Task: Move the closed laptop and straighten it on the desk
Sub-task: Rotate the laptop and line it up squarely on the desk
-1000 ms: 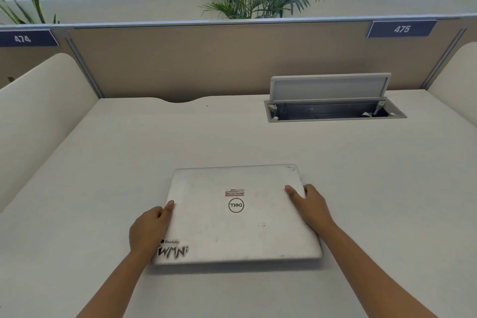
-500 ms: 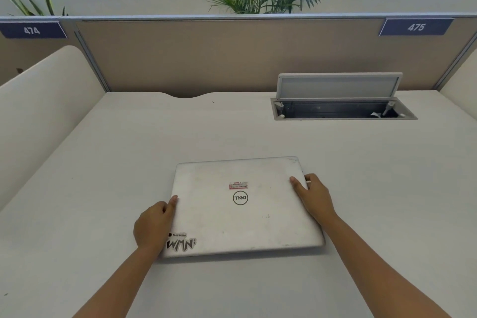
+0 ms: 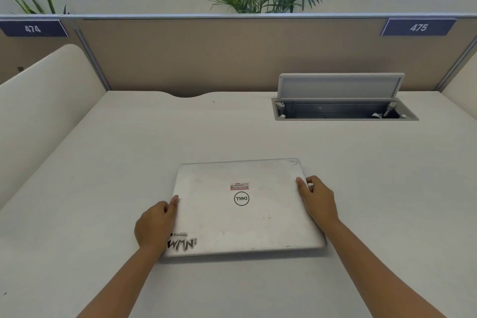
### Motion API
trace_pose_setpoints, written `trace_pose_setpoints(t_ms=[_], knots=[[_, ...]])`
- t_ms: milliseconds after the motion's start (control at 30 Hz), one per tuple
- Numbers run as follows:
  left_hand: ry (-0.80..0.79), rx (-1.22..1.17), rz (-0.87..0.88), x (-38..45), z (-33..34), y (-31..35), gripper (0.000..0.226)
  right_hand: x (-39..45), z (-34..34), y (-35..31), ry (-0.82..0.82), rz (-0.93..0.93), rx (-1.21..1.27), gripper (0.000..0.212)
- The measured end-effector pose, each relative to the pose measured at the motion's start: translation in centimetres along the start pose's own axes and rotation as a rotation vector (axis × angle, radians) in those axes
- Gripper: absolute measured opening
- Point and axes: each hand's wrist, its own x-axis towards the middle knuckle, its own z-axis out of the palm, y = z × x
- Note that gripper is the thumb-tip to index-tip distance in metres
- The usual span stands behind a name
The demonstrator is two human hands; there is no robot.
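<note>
A closed silver laptop (image 3: 242, 217) with a round logo and stickers lies flat on the white desk (image 3: 103, 175), a little right of centre, its far edge tilted slightly up to the right. My left hand (image 3: 154, 224) grips its left edge near the front corner, thumb on the lid. My right hand (image 3: 317, 199) holds the right edge near the far corner, thumb on the lid and fingers curled round the side.
An open cable hatch (image 3: 343, 108) with a raised grey lid is set in the desk at the back right. A tan partition (image 3: 206, 54) closes the back; cream side panels (image 3: 44, 111) stand left and right. Plants rise behind the partition.
The laptop has slid away from me and slightly right, with both hands staying on its edges. Its far edge now sits a bit higher on the desk.
</note>
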Motion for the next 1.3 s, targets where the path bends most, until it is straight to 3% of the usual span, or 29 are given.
trace_pose_setpoints(t_ms=[600, 1300], knots=[[-0.058, 0.046, 0.075, -0.3, 1.5, 2.9, 0.054, 0.1, -3.0, 1.5, 0.064, 0.022, -0.08, 0.035], [-0.041, 0.073, 0.142, -1.2, 1.2, 3.1, 0.049, 0.9, -3.9, 1.5, -0.029, -0.073, -0.161, 0.048]])
